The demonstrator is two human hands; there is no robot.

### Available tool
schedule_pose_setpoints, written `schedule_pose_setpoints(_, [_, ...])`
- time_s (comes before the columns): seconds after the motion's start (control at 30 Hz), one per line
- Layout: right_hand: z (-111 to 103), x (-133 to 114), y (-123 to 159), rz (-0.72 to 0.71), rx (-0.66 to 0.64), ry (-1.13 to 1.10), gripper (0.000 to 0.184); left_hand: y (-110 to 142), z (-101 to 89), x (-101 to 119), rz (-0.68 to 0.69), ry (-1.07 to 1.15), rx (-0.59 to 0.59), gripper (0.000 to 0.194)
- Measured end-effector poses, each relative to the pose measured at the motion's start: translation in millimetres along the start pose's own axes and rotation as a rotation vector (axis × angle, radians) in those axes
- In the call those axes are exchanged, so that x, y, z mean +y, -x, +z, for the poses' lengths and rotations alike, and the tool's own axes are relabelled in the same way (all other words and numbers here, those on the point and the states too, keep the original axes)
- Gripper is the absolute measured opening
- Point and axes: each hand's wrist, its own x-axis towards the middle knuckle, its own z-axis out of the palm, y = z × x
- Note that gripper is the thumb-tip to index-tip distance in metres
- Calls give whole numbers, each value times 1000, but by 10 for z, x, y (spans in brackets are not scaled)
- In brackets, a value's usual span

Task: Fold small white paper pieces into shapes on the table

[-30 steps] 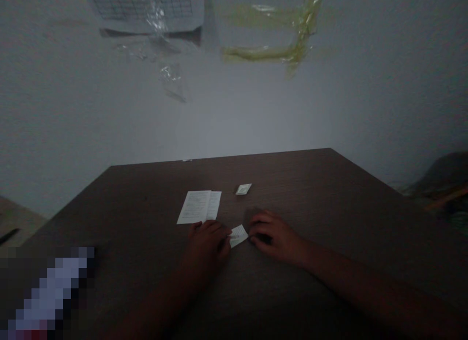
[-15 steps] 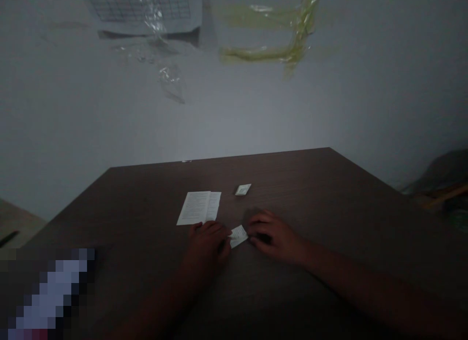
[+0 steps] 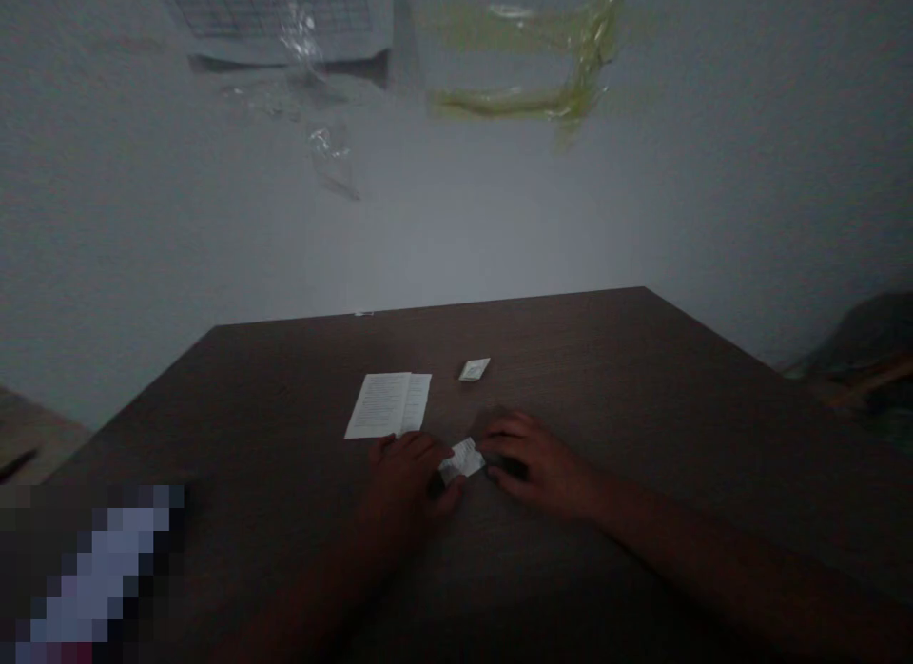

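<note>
A small folded piece of printed paper (image 3: 467,457) lies low over the table between my hands, creased and slightly tilted. My left hand (image 3: 410,474) has it at its left end, the index finger on the paper and the thumb lower, at its near side. At the right edge, the curled fingers of my right hand (image 3: 534,459) hold the paper, their tips close together. Just beyond my left hand lies a larger printed sheet (image 3: 381,404) with a fold or a second sheet along its right side. Farther back sits a small folded paper diamond (image 3: 475,370).
The dark brown wooden table (image 3: 571,360) stands against a pale wall (image 3: 485,207). Yellowed tape (image 3: 514,103) and a gridded paper (image 3: 285,12) are stuck on the wall. A blurred-out, pixelated object (image 3: 100,578) is at the lower left.
My left thumb has moved away from the index finger, to the right. The piece of paper has turned slightly and shows more creases. My right fingers have shifted slightly left onto its edge.
</note>
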Motion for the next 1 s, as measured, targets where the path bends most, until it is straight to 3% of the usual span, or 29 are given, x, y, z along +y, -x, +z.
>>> schedule_pose_setpoints(0.23, [34, 15, -7, -35, 32, -6, 38, -12, -1, 25, -15, -1, 32, 19])
schedule_pose_setpoints(0.43, [31, 11, -4, -57, 50, -1, 32, -36, 62, -65, -12, 8, 91, 31])
schedule_pose_setpoints(0.77, [12, -57, -3, -141, -51, 96, 27, -101, 107, -161, -105, -67, 128, 43])
schedule_pose_setpoints(0.9, [-25, -116, -23, -159, -104, 93, 27, -90, 35, -125, -112, -161, 159, 28])
schedule_pose_setpoints(1.0, [-40, -149, -31, -187, -147, 95, 31, -56, -11, -60, -43, -198, 101, 20])
